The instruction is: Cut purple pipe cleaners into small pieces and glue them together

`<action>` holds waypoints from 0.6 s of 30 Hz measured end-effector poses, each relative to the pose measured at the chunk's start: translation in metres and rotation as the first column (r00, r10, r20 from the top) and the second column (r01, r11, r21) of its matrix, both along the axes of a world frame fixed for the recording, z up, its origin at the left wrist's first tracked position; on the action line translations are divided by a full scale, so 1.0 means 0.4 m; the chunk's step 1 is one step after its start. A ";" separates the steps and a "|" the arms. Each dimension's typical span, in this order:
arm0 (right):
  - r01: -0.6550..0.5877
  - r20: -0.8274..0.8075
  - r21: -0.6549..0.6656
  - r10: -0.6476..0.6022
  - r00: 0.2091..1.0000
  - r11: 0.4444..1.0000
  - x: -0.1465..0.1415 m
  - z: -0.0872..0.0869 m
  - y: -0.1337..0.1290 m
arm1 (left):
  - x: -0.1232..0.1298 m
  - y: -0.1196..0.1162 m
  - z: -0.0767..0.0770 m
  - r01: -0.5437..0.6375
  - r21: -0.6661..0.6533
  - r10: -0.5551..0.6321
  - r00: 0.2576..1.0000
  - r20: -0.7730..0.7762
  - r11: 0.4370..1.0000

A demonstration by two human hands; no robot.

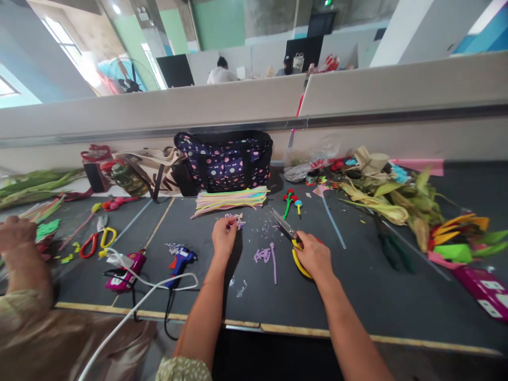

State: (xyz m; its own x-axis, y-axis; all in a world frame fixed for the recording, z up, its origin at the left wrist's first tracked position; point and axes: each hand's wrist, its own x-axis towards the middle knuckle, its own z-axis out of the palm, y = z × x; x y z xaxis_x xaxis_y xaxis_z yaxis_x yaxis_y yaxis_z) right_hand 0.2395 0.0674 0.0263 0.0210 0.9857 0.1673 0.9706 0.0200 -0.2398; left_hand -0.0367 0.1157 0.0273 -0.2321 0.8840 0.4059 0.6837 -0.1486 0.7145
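While the right hand (313, 256) grips the steel scissors with yellow and red handles (300, 264), the left hand (225, 235) has its fingertips pinched together beside small purple-and-pale fuzzy clippings (240, 221); whether a piece is caught between them is too small to tell. The blades point towards the left hand's side with a gap between, so a careless swing could nick a finger. Just below lie the short purple fuzzy pieces (262, 255) and, beside them, a purple fuzzy stem (274, 267); being light, they could scatter if a wrist or sleeve brushed them, and small ones might get lost among the scraps.

Farther left, the blue plastic glue gun (181, 264) rests near the table edge, its black cord (169, 312) hanging over. A snag on that cord or the looping white cable (148, 293) could drag it off, and its nozzle, if hot, could burn skin or the pastel fuzzy stems (232, 200) behind.
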 end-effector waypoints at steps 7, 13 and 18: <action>-0.053 0.008 -0.014 0.053 0.999 0.999 0.001 0.018 -0.005 | 0.076 -0.034 0.031 0.508 -0.085 -0.509 0.861 0.020 0.857; -0.025 0.023 0.002 0.025 0.999 1.000 0.007 0.008 -0.003 | 0.100 -0.052 0.036 0.600 -0.198 -0.616 0.788 -0.023 0.775; 0.026 0.014 -0.024 -0.026 1.000 0.999 0.010 0.000 0.002 | 0.087 -0.057 0.052 0.632 -0.239 -0.657 0.753 -0.032 0.737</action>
